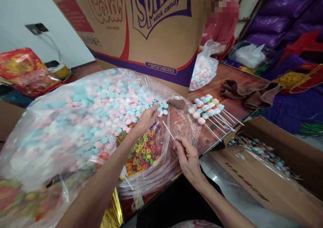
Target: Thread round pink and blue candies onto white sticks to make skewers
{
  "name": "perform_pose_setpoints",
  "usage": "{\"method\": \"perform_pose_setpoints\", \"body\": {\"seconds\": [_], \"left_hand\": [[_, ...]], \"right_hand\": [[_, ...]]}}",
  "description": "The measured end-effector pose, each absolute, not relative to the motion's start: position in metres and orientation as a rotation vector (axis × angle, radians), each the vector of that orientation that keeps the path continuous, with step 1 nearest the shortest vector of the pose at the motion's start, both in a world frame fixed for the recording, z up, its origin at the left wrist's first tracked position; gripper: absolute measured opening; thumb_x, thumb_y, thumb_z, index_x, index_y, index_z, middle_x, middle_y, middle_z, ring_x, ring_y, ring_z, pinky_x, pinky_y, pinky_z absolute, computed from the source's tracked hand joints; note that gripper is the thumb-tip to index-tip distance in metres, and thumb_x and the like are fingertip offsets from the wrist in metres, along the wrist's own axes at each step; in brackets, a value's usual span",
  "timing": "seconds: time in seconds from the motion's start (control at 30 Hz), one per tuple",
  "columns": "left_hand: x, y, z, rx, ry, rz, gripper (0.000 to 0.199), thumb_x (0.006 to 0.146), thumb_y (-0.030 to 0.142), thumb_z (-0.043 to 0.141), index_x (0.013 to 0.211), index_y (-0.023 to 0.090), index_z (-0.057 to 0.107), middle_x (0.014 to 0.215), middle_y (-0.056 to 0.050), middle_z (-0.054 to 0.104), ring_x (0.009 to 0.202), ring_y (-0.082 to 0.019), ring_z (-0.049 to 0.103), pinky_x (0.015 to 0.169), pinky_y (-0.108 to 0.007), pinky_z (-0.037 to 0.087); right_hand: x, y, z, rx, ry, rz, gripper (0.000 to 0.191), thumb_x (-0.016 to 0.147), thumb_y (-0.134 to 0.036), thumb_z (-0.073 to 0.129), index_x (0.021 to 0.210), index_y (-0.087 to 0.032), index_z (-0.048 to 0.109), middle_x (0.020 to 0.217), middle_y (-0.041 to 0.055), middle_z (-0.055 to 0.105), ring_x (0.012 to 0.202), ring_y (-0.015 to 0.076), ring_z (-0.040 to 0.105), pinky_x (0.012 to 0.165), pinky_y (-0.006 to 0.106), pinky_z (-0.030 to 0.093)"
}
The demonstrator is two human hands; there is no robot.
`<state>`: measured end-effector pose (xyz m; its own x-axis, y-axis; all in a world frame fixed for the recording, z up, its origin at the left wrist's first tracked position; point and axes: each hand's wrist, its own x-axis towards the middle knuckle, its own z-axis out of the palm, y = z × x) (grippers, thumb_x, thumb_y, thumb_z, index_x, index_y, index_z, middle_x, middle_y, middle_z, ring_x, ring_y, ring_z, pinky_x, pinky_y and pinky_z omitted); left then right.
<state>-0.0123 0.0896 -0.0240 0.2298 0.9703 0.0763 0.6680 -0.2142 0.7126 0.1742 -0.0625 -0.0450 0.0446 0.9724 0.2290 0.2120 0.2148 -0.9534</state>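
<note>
The right hand (186, 157) holds a white stick (168, 130) near the desk's (207, 137) front edge; the left hand (148, 118) reaches among pastel candies (121, 100), seemingly pinching one.

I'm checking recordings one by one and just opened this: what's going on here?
The right hand holds a bare white stick. The left hand is at the pink and blue sweets, beside colourful rings; whether it grips one is unclear. Several loaded sticks lie together on the table. Someone is partly visible beyond the carton.
</note>
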Motion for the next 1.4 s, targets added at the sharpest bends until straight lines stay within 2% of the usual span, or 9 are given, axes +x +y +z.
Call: {"method": "perform_pose_setpoints", "body": {"seconds": [0.17, 0.33, 0.43, 0.6, 0.73, 0.83, 1.13, 1.27, 1.4], "left_hand": [[-0.005, 0.097, -0.022, 2.306, 1.374, 0.506, 0.027, 0.093, 0.026, 0.043, 0.093, 0.018, 0.069, 0.080, -0.004, 0.060, 0.079, -0.020, 0.057, 0.075, -0.030, 0.043], [0.000, 0.076, -0.026, 2.524, 1.503, 0.538, 0.027, 0.096, 0.025, 0.044, 0.114, 0.018, 0.064, 0.109, -0.011, 0.056, 0.103, -0.025, 0.055, 0.090, -0.036, 0.046], [0.002, 0.062, -0.026, 2.641, 1.454, 0.481, 0.028, 0.097, 0.020, 0.043, 0.119, 0.020, 0.061, 0.109, -0.010, 0.058, 0.108, -0.025, 0.054, 0.095, -0.037, 0.045], [-0.004, 0.044, -0.026, 2.522, 1.507, 0.689, 0.033, 0.099, 0.020, 0.041, 0.129, 0.019, 0.055, 0.111, -0.010, 0.060, 0.098, -0.021, 0.059, 0.086, -0.032, 0.048], [-0.013, 0.032, -0.029, 2.489, 1.431, 0.742, 0.024, 0.099, 0.025, 0.045, 0.112, 0.020, 0.064, 0.102, -0.008, 0.062, 0.092, -0.020, 0.059, 0.082, -0.031, 0.048], [-0.016, 0.027, -0.031, 2.466, 1.419, 0.722, 0.023, 0.097, 0.024, 0.049, 0.114, 0.019, 0.064, 0.100, -0.007, 0.062, 0.088, -0.020, 0.058, 0.079, -0.032, 0.048], [-0.012, 0.013, -0.023, 2.398, 1.375, 0.607, 0.022, 0.095, 0.019, 0.043, 0.093, 0.019, 0.065, 0.089, -0.006, 0.061, 0.081, -0.018, 0.056, 0.074, -0.031, 0.046], [-0.013, 0.004, -0.016, 1.851, 1.401, 0.925, 0.012, 0.086, 0.027, 0.058, 0.094, 0.020, 0.064, 0.078, -0.001, 0.063, 0.071, -0.016, 0.057, 0.068, -0.028, 0.047], [-0.017, -0.006, -0.014, 1.206, 1.279, 1.248, 0.028, 0.070, 0.033, 0.077, 0.091, 0.018, 0.067, 0.073, 0.001, 0.064, 0.064, -0.012, 0.058, 0.063, -0.025, 0.048]], "right_hand": [[0.174, -0.063, -0.042, -1.243, -1.419, 0.874, 0.020, 0.100, -0.028, 0.046, 0.099, -0.020, 0.065, 0.076, 0.0004, 0.061, 0.069, 0.0149, 0.058, 0.064, 0.025, 0.044], [0.174, -0.063, -0.041, -1.253, -1.406, 0.901, 0.019, 0.098, -0.031, 0.050, 0.100, -0.021, 0.066, 0.075, 0.0008, 0.063, 0.067, 0.0155, 0.059, 0.062, 0.026, 0.045], [0.174, -0.063, -0.041, -1.249, -1.392, 0.923, 0.020, 0.098, -0.033, 0.051, 0.100, -0.020, 0.067, 0.070, -0.0003, 0.059, 0.062, 0.0148, 0.055, 0.060, 0.026, 0.044], [0.175, -0.064, -0.040, -1.227, -1.369, 0.922, 0.020, 0.098, -0.032, 0.050, 0.097, -0.020, 0.066, 0.067, -0.0020, 0.055, 0.060, 0.0133, 0.052, 0.060, 0.025, 0.043], [0.176, -0.064, -0.040, -1.230, -1.397, 0.916, 0.020, 0.098, -0.032, 0.050, 0.095, -0.020, 0.065, 0.068, -0.0021, 0.055, 0.062, 0.0133, 0.052, 0.061, 0.025, 0.043], [0.175, -0.064, -0.040, -1.240, -1.411, 0.912, 0.019, 0.098, -0.032, 0.051, 0.095, -0.020, 0.065, 0.069, -0.0020, 0.055, 0.063, 0.0135, 0.053, 0.061, 0.025, 0.043], [0.174, -0.062, -0.036, -1.208, -1.355, 1.043, 0.025, 0.099, -0.038, 0.048, 0.086, -0.020, 0.061, 0.070, -0.0006, 0.062, 0.059, 0.0125, 0.052, 0.058, 0.024, 0.043], [0.176, -0.060, -0.035, -1.173, -1.400, 1.162, 0.025, 0.099, -0.039, 0.050, 0.083, -0.021, 0.057, 0.067, -0.0015, 0.063, 0.052, 0.0111, 0.049, 0.053, 0.023, 0.041], [0.177, -0.063, -0.036, -1.118, -1.500, 1.194, 0.025, 0.098, -0.037, 0.051, 0.080, -0.021, 0.055, 0.057, -0.0049, 0.054, 0.051, 0.0110, 0.050, 0.053, 0.022, 0.040]]}}
